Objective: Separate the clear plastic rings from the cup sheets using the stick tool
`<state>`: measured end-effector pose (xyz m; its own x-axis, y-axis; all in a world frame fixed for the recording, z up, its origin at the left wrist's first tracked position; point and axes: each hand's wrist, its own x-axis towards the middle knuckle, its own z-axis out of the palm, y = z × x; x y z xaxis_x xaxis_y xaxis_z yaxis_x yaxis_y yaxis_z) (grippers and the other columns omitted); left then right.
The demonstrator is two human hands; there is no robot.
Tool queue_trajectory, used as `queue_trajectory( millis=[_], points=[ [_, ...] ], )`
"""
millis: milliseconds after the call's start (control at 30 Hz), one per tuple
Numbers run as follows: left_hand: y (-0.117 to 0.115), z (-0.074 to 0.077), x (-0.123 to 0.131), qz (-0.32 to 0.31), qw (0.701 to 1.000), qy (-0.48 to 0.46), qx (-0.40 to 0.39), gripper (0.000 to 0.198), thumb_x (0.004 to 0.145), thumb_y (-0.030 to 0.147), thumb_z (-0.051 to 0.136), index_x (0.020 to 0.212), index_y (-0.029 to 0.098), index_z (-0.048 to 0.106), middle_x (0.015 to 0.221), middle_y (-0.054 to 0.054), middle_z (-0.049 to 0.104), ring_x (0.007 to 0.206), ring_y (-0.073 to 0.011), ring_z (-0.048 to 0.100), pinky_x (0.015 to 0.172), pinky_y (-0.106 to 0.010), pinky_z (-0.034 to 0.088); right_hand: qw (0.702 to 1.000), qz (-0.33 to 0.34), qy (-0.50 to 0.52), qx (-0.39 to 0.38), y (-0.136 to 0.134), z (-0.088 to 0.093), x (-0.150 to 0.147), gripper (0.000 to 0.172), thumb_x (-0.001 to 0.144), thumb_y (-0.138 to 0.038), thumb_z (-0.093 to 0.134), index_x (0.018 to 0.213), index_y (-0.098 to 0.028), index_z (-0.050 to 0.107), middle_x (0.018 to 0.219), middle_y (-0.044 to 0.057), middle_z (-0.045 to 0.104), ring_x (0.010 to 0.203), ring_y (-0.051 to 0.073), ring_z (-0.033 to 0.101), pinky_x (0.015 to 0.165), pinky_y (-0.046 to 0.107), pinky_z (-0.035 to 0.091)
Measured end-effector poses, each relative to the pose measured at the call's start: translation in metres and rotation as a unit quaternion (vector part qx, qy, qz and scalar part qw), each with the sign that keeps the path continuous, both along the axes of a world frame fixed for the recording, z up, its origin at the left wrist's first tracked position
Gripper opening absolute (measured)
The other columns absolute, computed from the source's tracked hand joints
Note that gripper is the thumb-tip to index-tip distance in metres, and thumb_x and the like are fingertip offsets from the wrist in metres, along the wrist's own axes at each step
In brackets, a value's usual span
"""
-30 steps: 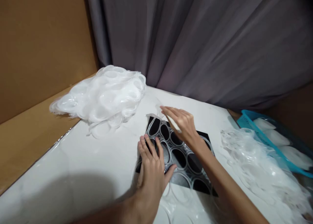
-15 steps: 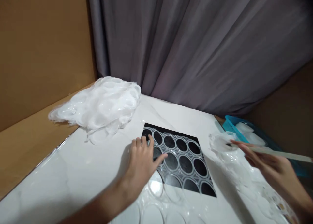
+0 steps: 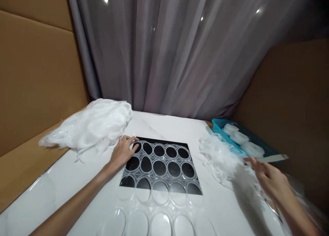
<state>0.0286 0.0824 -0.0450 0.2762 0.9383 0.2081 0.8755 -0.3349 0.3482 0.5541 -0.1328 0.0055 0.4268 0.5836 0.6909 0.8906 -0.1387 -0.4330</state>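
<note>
My left hand (image 3: 123, 149) rests at the far left corner of a clear plastic sheet (image 3: 178, 177) with rows of round rings. Its thumb and forefinger are apart on the sheet's edge. Beneath the sheet lies a black card (image 3: 159, 150), and the near part of the sheet extends past it over the white table. Off to the right, my right hand (image 3: 269, 176) is closed around a thin, pale, flat-handled tool (image 3: 273, 158); its tip is not clear. That hand hovers over a heap of clear plastic scraps (image 3: 221, 157).
A pile of white, ring-patterned plastic sheets (image 3: 97, 122) lies at the back left. At the right stands a blue basket (image 3: 217, 125) holding several stacks of white round pieces (image 3: 239, 137). Cardboard walls (image 3: 38, 68) and a grey curtain (image 3: 159, 57) enclose the white table (image 3: 164, 121).
The view has shifted and tilted up. My left hand has moved from over the sheet's rings to its far left corner. My right hand still holds the tool near the scraps.
</note>
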Motion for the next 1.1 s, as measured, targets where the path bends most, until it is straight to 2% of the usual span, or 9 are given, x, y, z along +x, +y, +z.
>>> queue_trajectory(
  millis=[133, 267, 367, 533, 667, 767, 933, 1000, 1100],
  points=[
    [0.009, 0.001, -0.002, -0.033, 0.998, -0.017, -0.046, 0.029, 0.102, 0.04, 0.066, 0.121, 0.017, 0.066, 0.125, -0.009, 0.067, 0.111, -0.0247, 0.066, 0.096, -0.047, 0.057, 0.991, -0.053, 0.007, -0.119, -0.004, 0.0, 0.006, 0.052, 0.095, -0.057, 0.046, 0.068, -0.027, 0.079, 0.081, 0.02, 0.078, 0.098, 0.045, 0.076, 0.068, 0.05, 0.056],
    [0.012, 0.013, -0.007, -0.084, 0.992, -0.023, -0.089, 0.031, 0.103, 0.044, 0.065, 0.114, 0.016, 0.067, 0.108, -0.006, 0.07, 0.093, -0.02, 0.069, 0.085, -0.04, 0.059, 0.998, -0.043, -0.02, -0.048, 0.011, 0.008, -0.019, 0.05, 0.1, -0.043, 0.037, 0.111, -0.013, 0.076, 0.132, 0.029, 0.065, 0.141, 0.047, 0.05, 0.107, 0.064, 0.043],
    [0.01, 0.031, -0.007, -0.122, 0.987, -0.026, -0.101, 0.034, 0.103, 0.049, 0.062, 0.107, 0.015, 0.066, 0.094, -0.003, 0.068, 0.077, -0.0161, 0.065, 0.074, -0.034, 0.056, 0.992, 0.086, -0.039, -0.083, 0.041, -0.005, -0.067, 0.051, 0.097, -0.021, 0.036, 0.144, -0.018, 0.056, 0.14, 0.018, 0.062, 0.127, 0.03, 0.061, 0.104, 0.047, 0.051],
    [0.001, 0.079, -0.007, -0.177, 0.982, -0.03, -0.062, 0.041, 0.097, 0.061, 0.06, 0.095, 0.02, 0.064, 0.075, 0.001, 0.062, 0.067, -0.0181, 0.06, 0.065, -0.029, 0.043, 0.946, 0.265, -0.047, -0.183, 0.103, -0.047, -0.148, 0.036, 0.098, -0.024, 0.05, 0.13, -0.029, 0.067, 0.122, 0.009, 0.07, 0.108, 0.029, 0.061, 0.098, 0.044, 0.052],
    [-0.01, 0.122, -0.012, -0.198, 0.98, -0.034, 0.008, 0.037, 0.098, 0.06, 0.058, 0.102, 0.023, 0.063, 0.081, 0.0, 0.063, 0.073, -0.0202, 0.059, 0.069, -0.031, 0.037, 0.924, 0.317, -0.031, -0.212, 0.132, -0.059, -0.168, 0.028, 0.095, -0.035, 0.063, 0.121, -0.027, 0.071, 0.121, 0.011, 0.07, 0.107, 0.032, 0.058, 0.1, 0.049, 0.048],
    [-0.016, 0.15, -0.016, -0.214, 0.974, -0.041, 0.06, 0.031, 0.1, 0.055, 0.06, 0.103, 0.024, 0.062, 0.085, 0.001, 0.063, 0.076, -0.0187, 0.057, 0.071, -0.03, 0.035, 0.913, 0.34, -0.006, -0.225, 0.14, -0.042, -0.157, 0.02, 0.096, -0.036, 0.06, 0.106, -0.025, 0.074, 0.111, 0.01, 0.072, 0.101, 0.03, 0.059, 0.094, 0.046, 0.048],
    [-0.002, 0.193, -0.022, -0.218, 0.966, -0.082, 0.113, 0.031, 0.1, 0.055, 0.061, 0.102, 0.024, 0.063, 0.078, 0.003, 0.054, 0.07, -0.0154, 0.05, 0.066, -0.028, 0.033, 0.905, 0.358, 0.063, -0.221, 0.144, 0.028, -0.131, 0.03, 0.102, -0.044, 0.052, 0.095, -0.023, 0.072, 0.095, 0.008, 0.073, 0.083, 0.025, 0.061, 0.077, 0.038, 0.048],
    [0.005, 0.208, -0.021, -0.236, 0.96, -0.1, 0.11, 0.034, 0.101, 0.057, 0.06, 0.103, 0.023, 0.064, 0.075, 0.004, 0.049, 0.067, -0.0143, 0.047, 0.064, -0.027, 0.035, 0.894, 0.38, 0.094, -0.22, 0.146, 0.05, -0.137, 0.035, 0.104, -0.05, 0.05, 0.104, -0.023, 0.072, 0.1, 0.008, 0.074, 0.086, 0.024, 0.064, 0.078, 0.037, 0.049],
    [0.004, 0.226, -0.013, -0.29, 0.948, -0.097, 0.083, 0.033, 0.1, 0.055, 0.063, 0.101, 0.023, 0.067, 0.073, 0.005, 0.05, 0.065, -0.0127, 0.046, 0.061, -0.025, 0.038, 0.865, 0.424, 0.134, -0.23, 0.152, 0.059, -0.17, 0.041, 0.1, -0.058, 0.057, 0.117, -0.024, 0.072, 0.116, 0.01, 0.074, 0.1, 0.027, 0.068, 0.088, 0.041, 0.053]
  ],
)
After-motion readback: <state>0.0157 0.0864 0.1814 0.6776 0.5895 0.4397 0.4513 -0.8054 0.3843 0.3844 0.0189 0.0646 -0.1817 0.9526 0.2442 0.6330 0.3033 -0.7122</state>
